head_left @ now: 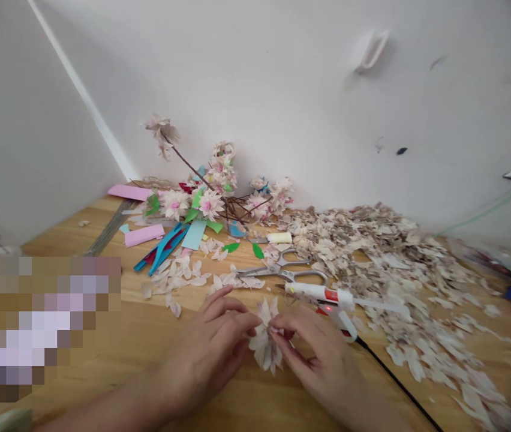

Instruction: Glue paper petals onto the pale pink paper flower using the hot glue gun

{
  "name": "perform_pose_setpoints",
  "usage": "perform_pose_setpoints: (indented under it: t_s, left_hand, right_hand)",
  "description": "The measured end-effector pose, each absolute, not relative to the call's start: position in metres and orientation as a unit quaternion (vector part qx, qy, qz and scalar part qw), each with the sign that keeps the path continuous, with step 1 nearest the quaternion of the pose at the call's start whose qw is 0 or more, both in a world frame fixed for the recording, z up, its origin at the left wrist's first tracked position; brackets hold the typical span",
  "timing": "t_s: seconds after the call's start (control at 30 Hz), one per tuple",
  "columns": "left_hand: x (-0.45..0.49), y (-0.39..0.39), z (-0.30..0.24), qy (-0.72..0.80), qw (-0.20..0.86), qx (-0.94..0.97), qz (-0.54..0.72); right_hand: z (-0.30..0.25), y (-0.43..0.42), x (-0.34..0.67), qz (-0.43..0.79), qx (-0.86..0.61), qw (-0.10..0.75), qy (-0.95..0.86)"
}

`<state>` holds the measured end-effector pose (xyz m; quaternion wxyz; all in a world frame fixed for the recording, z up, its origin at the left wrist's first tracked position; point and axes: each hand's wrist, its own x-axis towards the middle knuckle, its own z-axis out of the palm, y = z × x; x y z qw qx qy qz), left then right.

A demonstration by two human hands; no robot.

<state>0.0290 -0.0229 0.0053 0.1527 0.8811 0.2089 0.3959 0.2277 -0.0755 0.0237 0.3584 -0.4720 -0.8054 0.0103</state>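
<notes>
Between my hands is a pale flower (265, 351) built from thin, dried-looking petals. My left hand (219, 336) grips its left edge between thumb and fingertips, the upper fingers slightly raised. With thumb and index finger, my right hand (321, 348) pinches the flower near its centre; a small pinkish bit shows at those fingertips, too small to make out. Just beyond the right hand lies a white glue gun (322, 294) with a red light lit. Grey-handled scissors (289, 273) rest behind it, and loose petals (179, 276) are scattered past my left hand.
A big heap of dried petals (372, 240) spreads over the right side. Finished flowers on twigs (210, 204) lean near the wall. Pink paper (144, 235), blue strips (163, 249) and wire rods (111, 228) lie at left. A black cord (399, 384) runs toward the front edge.
</notes>
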Motion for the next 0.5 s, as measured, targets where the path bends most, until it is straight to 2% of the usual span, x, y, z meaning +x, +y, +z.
perform_pose_setpoints:
  t_s: [0.13, 0.5]
  left_hand:
    - [0.0286, -0.0249, 0.0074, 0.207, 0.125, 0.891, 0.384]
    - [0.0293, -0.0247, 0.0056, 0.206, 0.13, 0.895, 0.374]
  right_hand:
    - [0.0235, -0.0752, 0.2276, 0.014, -0.461, 0.363, -0.809]
    - [0.0229, -0.0748, 0.2287, 0.024, -0.461, 0.375, -0.804]
